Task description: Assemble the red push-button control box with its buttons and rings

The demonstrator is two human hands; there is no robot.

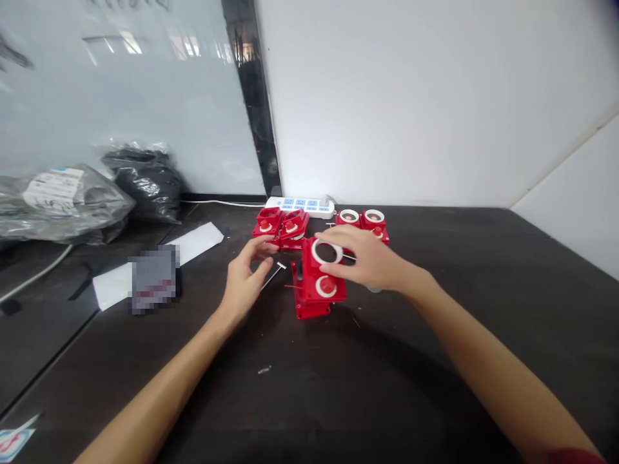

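Red plastic in the head view: locate the cover nearer than the white power strip, tilted over the red base. Held by the right hand across the upper white ring, with thumb below and fingers beyond. At the left hand, left-front of the power strip, see parted thumb and fingers, with nothing visibly held. Cannot confirm contact between cover and base. For good control, steady the base with the free hand, align edges squarely, avoid pinching the thin red wire, and never force a misaligned fit.

Head-worn view, facing forward and down
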